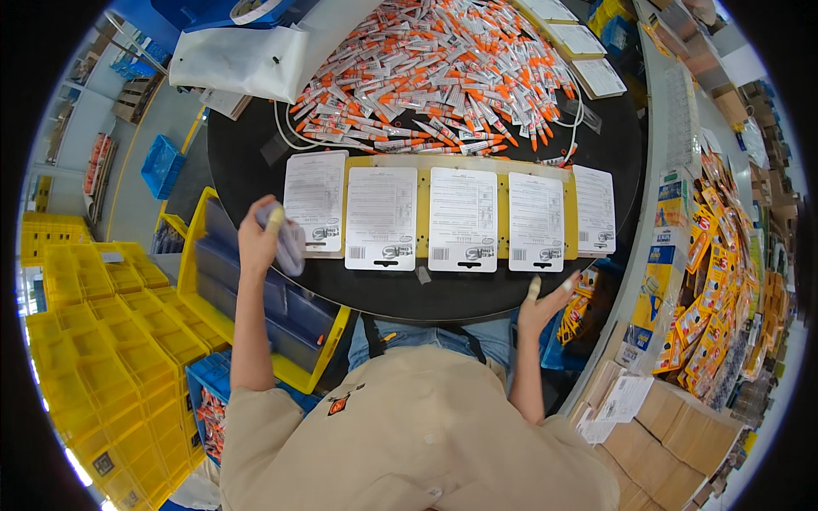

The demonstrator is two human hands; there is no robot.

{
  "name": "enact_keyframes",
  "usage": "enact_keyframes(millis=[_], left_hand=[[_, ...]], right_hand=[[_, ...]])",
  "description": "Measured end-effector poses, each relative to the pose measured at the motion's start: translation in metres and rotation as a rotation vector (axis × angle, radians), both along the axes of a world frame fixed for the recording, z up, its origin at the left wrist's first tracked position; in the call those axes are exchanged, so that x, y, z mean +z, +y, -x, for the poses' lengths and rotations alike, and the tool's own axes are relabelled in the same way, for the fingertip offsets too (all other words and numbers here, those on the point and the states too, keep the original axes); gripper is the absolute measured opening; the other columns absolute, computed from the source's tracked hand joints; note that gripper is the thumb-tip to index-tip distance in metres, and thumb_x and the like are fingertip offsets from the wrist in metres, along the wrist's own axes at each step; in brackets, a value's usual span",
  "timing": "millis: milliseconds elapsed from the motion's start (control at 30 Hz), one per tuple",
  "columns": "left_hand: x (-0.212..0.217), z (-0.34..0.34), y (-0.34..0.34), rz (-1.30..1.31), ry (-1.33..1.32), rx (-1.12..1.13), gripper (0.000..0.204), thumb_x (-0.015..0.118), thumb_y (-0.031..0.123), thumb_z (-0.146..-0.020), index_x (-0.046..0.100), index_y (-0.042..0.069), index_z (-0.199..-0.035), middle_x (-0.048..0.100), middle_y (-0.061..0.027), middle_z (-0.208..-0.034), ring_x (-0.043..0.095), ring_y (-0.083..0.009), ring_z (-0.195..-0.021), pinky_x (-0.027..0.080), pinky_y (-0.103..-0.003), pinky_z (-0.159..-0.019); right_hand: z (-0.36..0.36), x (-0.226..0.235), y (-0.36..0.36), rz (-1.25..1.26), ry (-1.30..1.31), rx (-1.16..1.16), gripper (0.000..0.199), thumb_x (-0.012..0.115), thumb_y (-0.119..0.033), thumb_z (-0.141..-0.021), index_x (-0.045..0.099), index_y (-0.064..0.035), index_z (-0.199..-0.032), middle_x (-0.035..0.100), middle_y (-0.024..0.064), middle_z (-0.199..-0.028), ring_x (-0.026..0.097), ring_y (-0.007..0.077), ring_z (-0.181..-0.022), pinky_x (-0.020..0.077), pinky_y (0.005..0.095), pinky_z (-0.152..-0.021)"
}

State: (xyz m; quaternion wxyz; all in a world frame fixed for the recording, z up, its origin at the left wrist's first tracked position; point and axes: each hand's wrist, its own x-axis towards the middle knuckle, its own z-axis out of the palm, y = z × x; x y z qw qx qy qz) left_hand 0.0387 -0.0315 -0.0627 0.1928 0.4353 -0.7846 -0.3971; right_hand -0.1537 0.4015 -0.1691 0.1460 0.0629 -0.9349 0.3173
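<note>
My left hand (261, 232) is closed around a stack of translucent plastic pieces (291, 245), blurred by motion, that look like blister shells. It is beside the leftmost white printed card (313, 200). Several such cards lie in a row on a yellow board (423, 204) on the round black table (400, 294); the middle ones have hang slots at their near edge. My right hand (544, 308) is at the table's near right edge, its fingers apart and nothing in them. Pale coverings sit on some fingertips of both hands.
A large heap of small white tubes with orange caps (434, 77) covers the table's far side. A yellow-rimmed bin (256, 289) stands at the left, near stacked yellow crates (102, 358). Cardboard boxes (682, 426) and yellow packs (703, 281) are on the right.
</note>
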Motion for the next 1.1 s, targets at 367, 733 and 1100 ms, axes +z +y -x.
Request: enact_keyframes(millis=[367, 733, 1100], left_hand=[[0.060, 0.014, 0.038, -0.461, 0.691, -0.028, 0.040, 0.067, 0.030, -0.084, 0.048, 0.004, -0.108, 0.059, -0.0078, -0.086, 0.063, -0.0175, -0.078, 0.054, -0.036, -0.079], [0.127, 0.083, 0.146, -0.450, 0.557, -0.485, 0.045, 0.072, 0.011, -0.078, 0.045, 0.005, -0.113, 0.059, -0.0073, -0.103, 0.058, -0.0173, -0.102, 0.047, -0.033, -0.090], [0.032, 0.247, 0.229, -0.260, 0.109, -0.759, 0.037, 0.074, 0.008, -0.075, 0.050, 0.005, -0.102, 0.062, -0.0101, -0.081, 0.061, -0.0225, -0.074, 0.048, -0.035, -0.070]], right_hand=[[0.007, 0.073, -0.098, -0.334, 0.097, 0.965, 0.051, 0.062, -0.015, -0.082, 0.055, -0.0222, -0.132, 0.043, 0.0087, -0.143, 0.033, 0.0342, -0.136, 0.0114, 0.0572, -0.112], [0.043, 0.074, -0.162, 0.084, 0.330, 0.926, 0.031, 0.054, -0.016, -0.085, 0.061, -0.0085, -0.115, 0.064, 0.0089, -0.109, 0.060, 0.0264, -0.089, 0.0488, 0.0396, -0.078], [0.214, 0.158, 0.045, 0.619, 0.248, -0.106, 0.032, 0.044, -0.023, -0.097, 0.058, -0.0003, -0.114, 0.065, 0.0110, -0.095, 0.063, 0.0195, -0.088, 0.0515, 0.0332, -0.084]])
